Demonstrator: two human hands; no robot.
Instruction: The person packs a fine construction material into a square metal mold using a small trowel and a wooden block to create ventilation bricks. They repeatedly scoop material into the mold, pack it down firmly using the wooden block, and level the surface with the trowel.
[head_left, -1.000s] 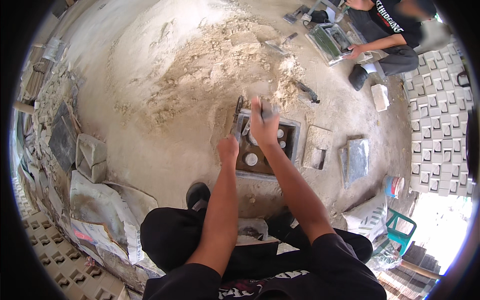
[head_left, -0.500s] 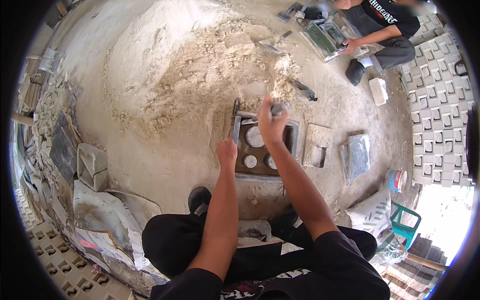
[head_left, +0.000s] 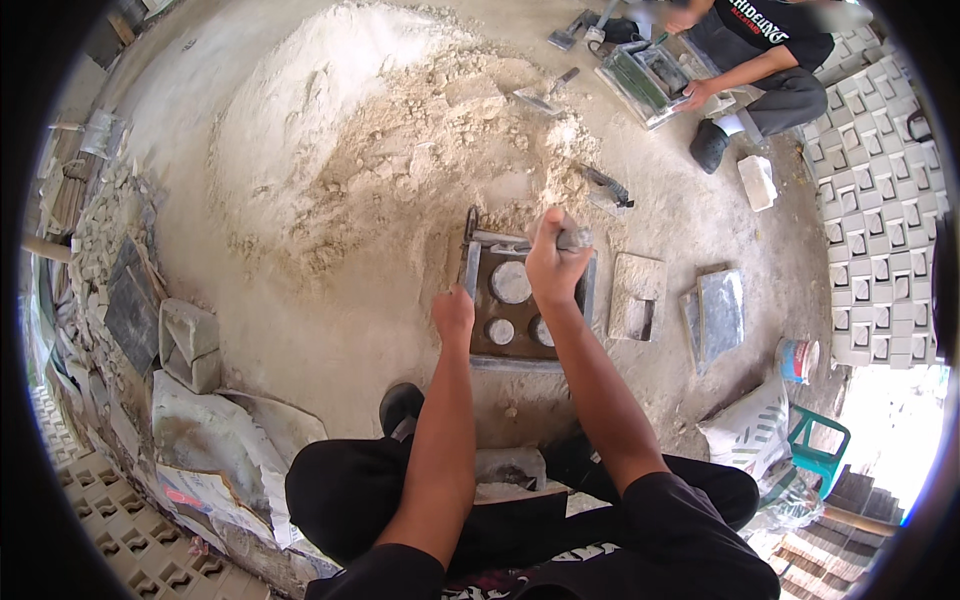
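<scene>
On the ground before me sits a rectangular metal mould packed with brown, damp-looking material. Several pale round discs show in it, among them a large disc and a small disc. My left hand is closed in a fist against the mould's left side; what its fingers grip, if anything, is hidden. Over the mould's far right part my right hand is closed around a grey stone-like lump, whose lower part I cannot see. My right forearm covers part of the mould's right half.
Beyond the mould spreads a heap of sandy powder with a trowel on it. A flat block and grey plates lie to the right. At the far right another person handles a second mould. Patterned blocks are stacked rightmost.
My right hand has come down and slightly right with the grey lump, toward the mould's far right corner. My left hand stays by the mould's left side.
</scene>
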